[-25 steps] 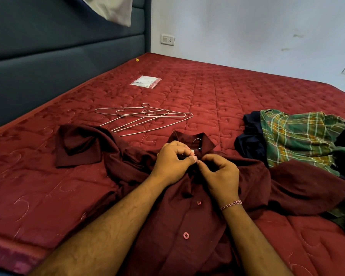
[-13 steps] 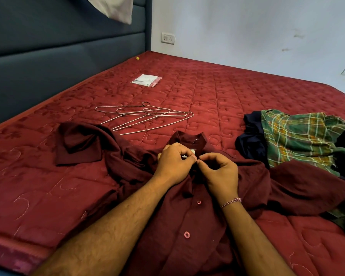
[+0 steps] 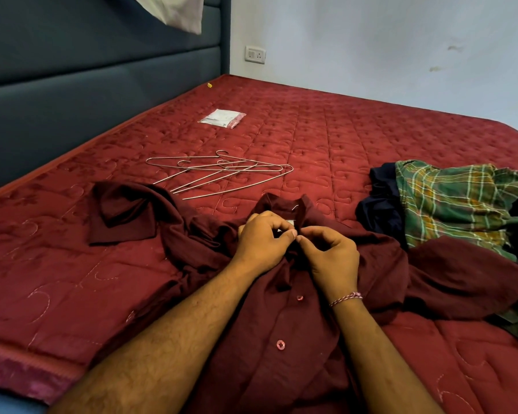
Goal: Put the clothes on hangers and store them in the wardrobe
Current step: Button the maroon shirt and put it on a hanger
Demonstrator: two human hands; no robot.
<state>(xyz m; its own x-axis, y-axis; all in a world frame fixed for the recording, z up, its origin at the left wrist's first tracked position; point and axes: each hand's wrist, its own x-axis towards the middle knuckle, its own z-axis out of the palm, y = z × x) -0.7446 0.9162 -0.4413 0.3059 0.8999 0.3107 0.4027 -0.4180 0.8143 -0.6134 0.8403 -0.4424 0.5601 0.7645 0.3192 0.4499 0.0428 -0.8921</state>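
I'm pinching the maroon shirt (image 3: 281,318) just below its collar with my left hand (image 3: 260,243) and right hand (image 3: 332,258), fingertips nearly touching, mid-frame. Wire hangers (image 3: 219,171) are lying just above it.

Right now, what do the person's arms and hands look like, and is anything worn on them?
Both forearms are bare and hairy, with no sleeves in view. The left hand wears nothing: no ring, watch or glove. The right hand is also ungloved, but its wrist carries a thin twisted thread bracelet in pink and white.
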